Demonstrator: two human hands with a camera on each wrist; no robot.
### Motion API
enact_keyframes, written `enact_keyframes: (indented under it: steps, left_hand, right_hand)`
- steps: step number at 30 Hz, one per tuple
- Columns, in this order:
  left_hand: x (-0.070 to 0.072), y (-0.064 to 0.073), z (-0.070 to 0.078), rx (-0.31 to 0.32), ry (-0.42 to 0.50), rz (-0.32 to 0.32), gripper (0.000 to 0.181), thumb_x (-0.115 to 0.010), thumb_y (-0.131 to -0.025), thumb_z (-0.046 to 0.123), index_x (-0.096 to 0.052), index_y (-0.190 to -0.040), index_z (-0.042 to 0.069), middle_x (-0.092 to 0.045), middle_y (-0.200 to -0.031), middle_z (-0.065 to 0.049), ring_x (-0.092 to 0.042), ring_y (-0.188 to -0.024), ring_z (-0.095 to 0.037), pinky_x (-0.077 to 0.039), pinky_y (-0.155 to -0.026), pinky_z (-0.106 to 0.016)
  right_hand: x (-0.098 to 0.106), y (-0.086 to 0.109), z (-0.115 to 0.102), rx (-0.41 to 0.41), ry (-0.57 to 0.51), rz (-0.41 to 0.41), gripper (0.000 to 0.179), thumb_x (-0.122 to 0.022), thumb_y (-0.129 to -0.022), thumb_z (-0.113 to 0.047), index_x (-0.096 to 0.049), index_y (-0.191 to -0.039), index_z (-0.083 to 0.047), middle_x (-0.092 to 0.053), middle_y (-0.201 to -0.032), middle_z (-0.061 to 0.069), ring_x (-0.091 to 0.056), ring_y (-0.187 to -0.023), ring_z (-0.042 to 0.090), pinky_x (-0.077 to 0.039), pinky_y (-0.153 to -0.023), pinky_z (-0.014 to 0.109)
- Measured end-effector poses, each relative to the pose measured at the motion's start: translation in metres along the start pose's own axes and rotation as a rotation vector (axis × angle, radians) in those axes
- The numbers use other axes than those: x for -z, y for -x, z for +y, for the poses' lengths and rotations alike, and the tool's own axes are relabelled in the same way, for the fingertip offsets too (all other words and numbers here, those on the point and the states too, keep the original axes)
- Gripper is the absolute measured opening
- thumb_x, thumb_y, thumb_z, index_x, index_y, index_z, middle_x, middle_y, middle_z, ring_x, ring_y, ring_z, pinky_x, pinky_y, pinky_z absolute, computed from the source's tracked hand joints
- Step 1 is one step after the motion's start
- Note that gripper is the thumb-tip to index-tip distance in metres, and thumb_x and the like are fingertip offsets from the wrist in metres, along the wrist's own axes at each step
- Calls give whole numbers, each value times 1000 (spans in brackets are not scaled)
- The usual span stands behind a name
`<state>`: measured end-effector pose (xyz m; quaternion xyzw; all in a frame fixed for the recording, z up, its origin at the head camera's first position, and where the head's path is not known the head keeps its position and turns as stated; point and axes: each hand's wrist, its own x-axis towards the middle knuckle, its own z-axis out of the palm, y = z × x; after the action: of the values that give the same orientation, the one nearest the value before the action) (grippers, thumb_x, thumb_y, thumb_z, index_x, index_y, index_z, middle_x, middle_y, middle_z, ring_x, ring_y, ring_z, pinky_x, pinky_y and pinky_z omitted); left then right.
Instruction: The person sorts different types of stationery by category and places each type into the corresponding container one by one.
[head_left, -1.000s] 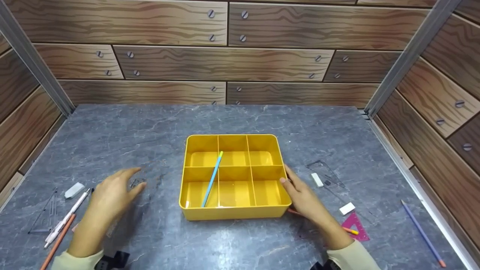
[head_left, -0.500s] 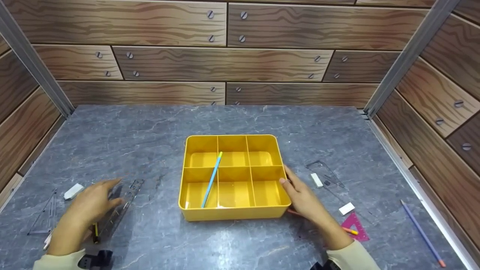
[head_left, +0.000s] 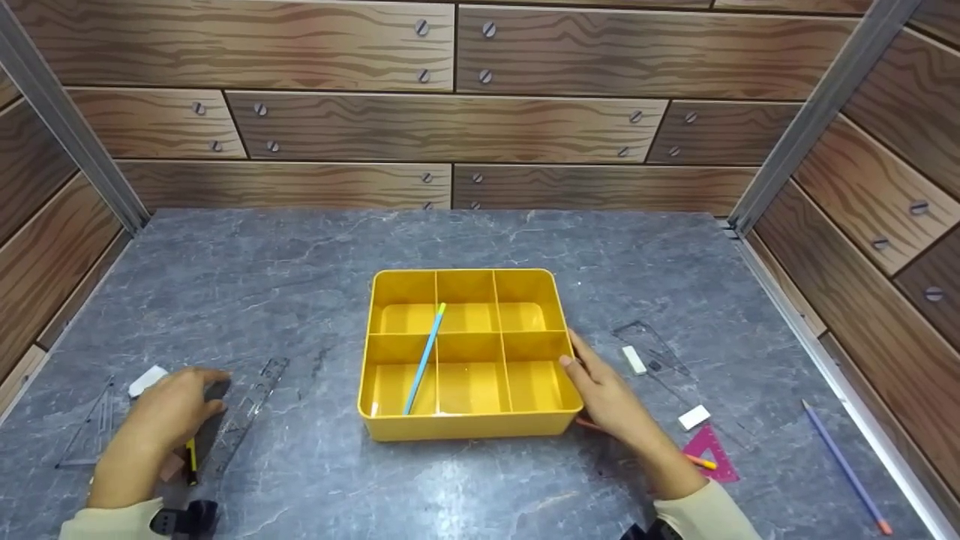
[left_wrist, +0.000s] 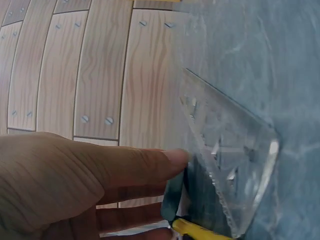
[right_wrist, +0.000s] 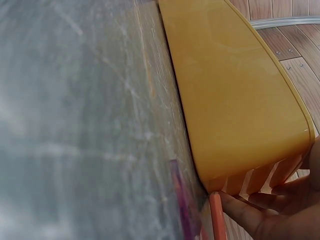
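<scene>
A yellow compartment box [head_left: 472, 427] stands mid-table, a blue pencil [head_left: 424, 358] slanting across its left compartments. My right hand [head_left: 611, 397] grips the box's right wall, thumb over the rim and fingers against the outside. To the left, my left hand [head_left: 157, 420] hovers low with thumb and forefinger apart, close to a white eraser [head_left: 147, 381], a clear ruler [head_left: 246, 412] and a yellow-and-black pencil [head_left: 192, 460]. In the left wrist view, a dark teal piece [left_wrist: 172, 197] lies by the thumb tip; whether it is touched cannot be seen. Most left fingers are hidden in the head view.
At far left lies a clear set square [head_left: 86, 439]; a pinkish block [head_left: 172, 466] sits beside the left wrist. Right of the box are white erasers [head_left: 694, 417], a magenta set square [head_left: 716, 454], a clear set square [head_left: 652, 346] and a purple pencil [head_left: 847, 469].
My left hand has moved left and down, away from the box side, uncovering the ruler and the yellow-and-black pencil while covering the pens. My right hand and the box stay put.
</scene>
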<state>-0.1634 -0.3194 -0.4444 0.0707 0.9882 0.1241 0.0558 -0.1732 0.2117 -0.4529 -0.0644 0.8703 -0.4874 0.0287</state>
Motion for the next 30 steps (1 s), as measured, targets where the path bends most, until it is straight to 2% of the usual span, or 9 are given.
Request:
enact_keyframes:
  steps: [4, 11, 17, 22, 27, 30]
  left_hand:
    - [-2, -1, 0, 6, -18, 12, 36, -72, -85, 5, -64, -118, -5, -59, -117, -33, -54, -106, -54, -45, -87, -64]
    - [-9, -2, -2, -33, -22, 117, 26, -73, -80, 1, -67, -104, -3, -64, -101, -30, -59, -94, -52, -48, -78, -61]
    - [-10, -3, -1, -62, -20, 143, 21, -74, -78, 0, -67, -97, 0, -65, -93, -25, -61, -88, -49, -48, -74, -61]
    - [-6, -2, 6, -66, -5, 171, 17, -73, -78, -2, -66, -93, 0, -65, -90, -24, -61, -86, -48, -48, -71, -60]
    - [-3, -2, 14, -50, -6, 197, 21, -73, -79, -2, -66, -98, -2, -64, -94, -28, -60, -88, -51, -49, -70, -62]
    - [-1, -1, 21, -56, 4, 229, 22, -72, -80, -2, -65, -101, -2, -65, -94, -28, -61, -87, -52, -49, -68, -62]
  right_hand:
    - [0, 1, -1, 2, -20, 3, 56, -46, -105, -30, -29, -155, -12, -41, -147, 23, -55, -116, 31, -37, -107, 54]
    - [1, 1, -2, -5, -12, 3, 56, -46, -105, -30, -29, -155, -11, -40, -148, 24, -54, -116, 31, -38, -105, 55]
    - [1, 1, -1, -15, -11, -3, 56, -46, -105, -31, -28, -155, -13, -39, -149, 22, -51, -121, 32, -34, -109, 55]
    - [0, -1, 1, -16, -16, -19, 56, -45, -106, -30, -26, -156, -14, -36, -152, 19, -47, -127, 32, -31, -111, 52]
    - [0, 0, -1, -21, -18, -10, 57, -45, -105, -31, -27, -155, -12, -37, -151, 20, -48, -125, 32, -32, -110, 53]
    - [1, 0, -1, -11, -43, -19, 58, -46, -105, -32, -27, -155, -10, -34, -152, 20, -42, -132, 34, -27, -113, 53]
